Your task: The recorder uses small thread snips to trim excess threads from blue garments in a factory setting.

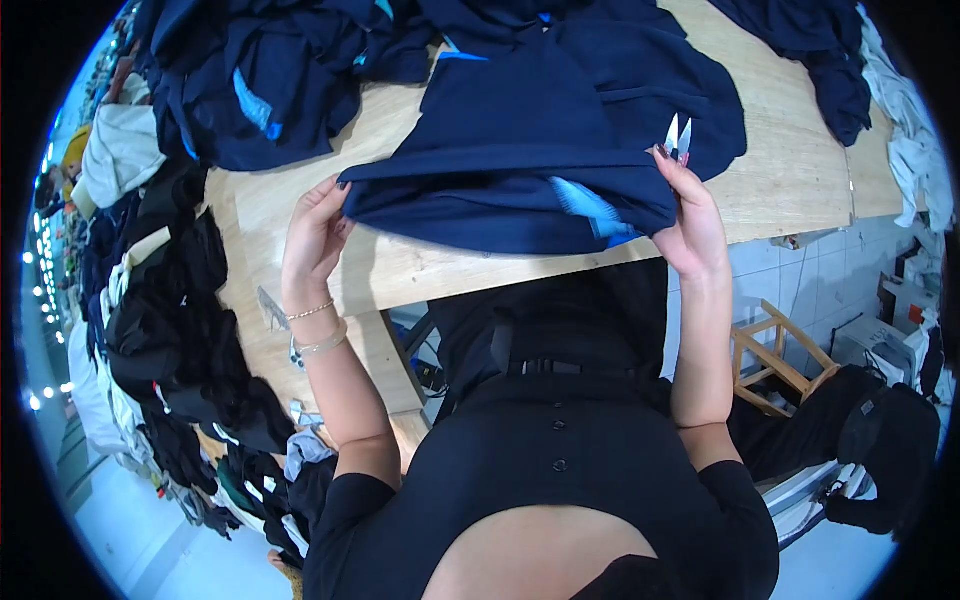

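Left hand [318,235] at nine o'clock of the folded navy garment [520,160], fingers pinched together on its left edge. Right hand [690,225] at three o'clock, clamped on the right edge and also on small thread snips [678,138] (blades pointing up toward twelve, slightly parted). Garment lying flat near the front edge of the wooden bench [790,190], light-blue trim showing at its lower right. More dark garments heaped [260,90] at ten o'clock and another pile [820,50] at one o'clock. Wooden stool [780,365] down at four o'clock, well apart on the tiled floor.

Left hand [315,235] and right hand [690,225] raised, fingers pinched
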A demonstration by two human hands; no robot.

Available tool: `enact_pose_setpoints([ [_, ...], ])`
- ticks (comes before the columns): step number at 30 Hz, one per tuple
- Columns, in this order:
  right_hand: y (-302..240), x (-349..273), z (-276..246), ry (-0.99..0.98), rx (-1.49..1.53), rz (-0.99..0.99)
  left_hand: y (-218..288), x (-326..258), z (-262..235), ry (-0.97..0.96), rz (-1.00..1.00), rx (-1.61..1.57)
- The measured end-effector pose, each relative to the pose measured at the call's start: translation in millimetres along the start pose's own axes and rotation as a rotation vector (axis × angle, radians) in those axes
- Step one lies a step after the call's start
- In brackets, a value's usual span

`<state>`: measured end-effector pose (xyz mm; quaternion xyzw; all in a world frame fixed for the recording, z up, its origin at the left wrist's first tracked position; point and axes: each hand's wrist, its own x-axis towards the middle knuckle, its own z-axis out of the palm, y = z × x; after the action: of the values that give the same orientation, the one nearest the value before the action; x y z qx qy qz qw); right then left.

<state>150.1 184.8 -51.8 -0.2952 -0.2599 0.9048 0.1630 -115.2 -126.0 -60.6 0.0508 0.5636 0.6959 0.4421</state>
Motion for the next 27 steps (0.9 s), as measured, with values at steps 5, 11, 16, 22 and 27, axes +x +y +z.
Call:
enact_pose_setpoints([
  [5, -30, 6, -23, -0.192, -0.061, 0.030, 0, -6, 21, 0.065, 0.004, -0.271],
  [11, -43, 5, -62, -0.159, -0.208, -0.048, -7, -2, 49, -0.056, 0.028, -0.429],
  [16, -52, 13, -88, -0.198, 0.060, -0.012, -3, 0, 60, -0.186, 0.066, -0.292],
  [22, -50, 12, -66, -0.236, -0.138, -0.058, 0, -5, 59, -0.116, 0.107, -0.195],
  [27, -51, 17, -50, 0.049, -0.731, -0.294, -13, 8, 75, -0.096, 0.042, -0.129],
])
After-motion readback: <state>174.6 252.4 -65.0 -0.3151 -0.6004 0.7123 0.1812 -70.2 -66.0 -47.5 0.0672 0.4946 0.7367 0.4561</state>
